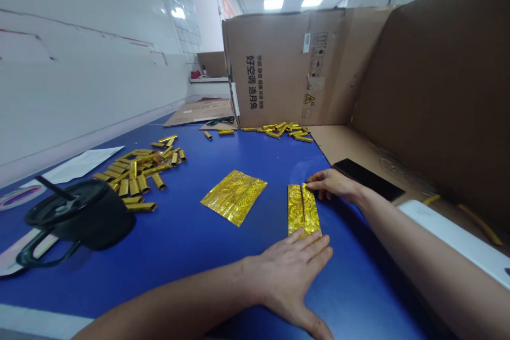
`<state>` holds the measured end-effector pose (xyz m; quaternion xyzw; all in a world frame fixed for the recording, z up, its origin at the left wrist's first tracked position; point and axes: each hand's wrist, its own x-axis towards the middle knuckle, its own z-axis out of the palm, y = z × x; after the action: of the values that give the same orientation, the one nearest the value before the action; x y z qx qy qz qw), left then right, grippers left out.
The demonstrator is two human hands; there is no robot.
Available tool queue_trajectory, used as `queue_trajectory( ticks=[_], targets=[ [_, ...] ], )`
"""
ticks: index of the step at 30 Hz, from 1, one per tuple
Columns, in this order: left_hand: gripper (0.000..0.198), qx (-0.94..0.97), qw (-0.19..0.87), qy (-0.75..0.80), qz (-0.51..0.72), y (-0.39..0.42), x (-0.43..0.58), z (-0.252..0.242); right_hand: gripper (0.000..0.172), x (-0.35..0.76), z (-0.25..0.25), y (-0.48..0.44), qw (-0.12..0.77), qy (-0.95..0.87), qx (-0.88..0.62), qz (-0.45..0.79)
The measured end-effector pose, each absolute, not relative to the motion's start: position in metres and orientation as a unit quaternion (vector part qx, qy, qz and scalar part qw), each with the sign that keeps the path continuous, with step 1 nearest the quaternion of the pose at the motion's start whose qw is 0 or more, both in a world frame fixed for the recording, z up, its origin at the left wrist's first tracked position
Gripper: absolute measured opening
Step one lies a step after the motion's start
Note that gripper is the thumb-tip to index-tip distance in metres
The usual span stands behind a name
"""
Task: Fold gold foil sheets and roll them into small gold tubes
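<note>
A sheet of shiny gold foil paper (295, 207), folded so that its two sides meet near the middle, lies on the blue table (255, 287). My left hand (290, 273) rests flat with fingers spread, its fingertips pressing on the sheet's near end. At the far right corner my right hand (330, 183) pinches the folded flap between thumb and fingers. Just left of the folded piece, another gold foil sheet (235, 196) lies flat and unfolded, touched by neither hand.
Many small gold foil tubes (139, 167) are heaped on the left, with more (285, 130) by the standing cardboard (279, 74). A dark lidded mug (83, 212) with a straw stands at left. A black flat object (368, 178) and a white device (450, 239) lie right.
</note>
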<state>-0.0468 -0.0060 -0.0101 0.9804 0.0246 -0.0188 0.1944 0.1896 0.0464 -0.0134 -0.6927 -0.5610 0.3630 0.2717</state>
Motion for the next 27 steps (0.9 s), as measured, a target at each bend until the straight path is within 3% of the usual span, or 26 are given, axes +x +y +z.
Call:
queue_trajectory(
  ticks=[6, 12, 21, 27],
  targets=[
    [0.091, 0.982, 0.189, 0.017, -0.012, -0.005, -0.048, -0.011, 0.019, 0.187, -0.009, 0.052, 0.262, -0.529, -0.683, 0.43],
    [0.092, 0.982, 0.187, 0.007, -0.004, -0.005, -0.048, -0.013, 0.02, 0.187, -0.008, 0.054, 0.239, -0.531, -0.696, 0.42],
    [0.09, 0.976, 0.216, 0.005, -0.002, -0.004, -0.049, -0.012, 0.019, 0.181, -0.009, 0.06, 0.166, -0.569, -0.736, 0.327],
    [0.093, 0.971, 0.238, 0.01, -0.026, -0.003, -0.049, -0.008, 0.016, 0.18, -0.016, 0.059, 0.119, -0.602, -0.769, 0.18]
  ],
)
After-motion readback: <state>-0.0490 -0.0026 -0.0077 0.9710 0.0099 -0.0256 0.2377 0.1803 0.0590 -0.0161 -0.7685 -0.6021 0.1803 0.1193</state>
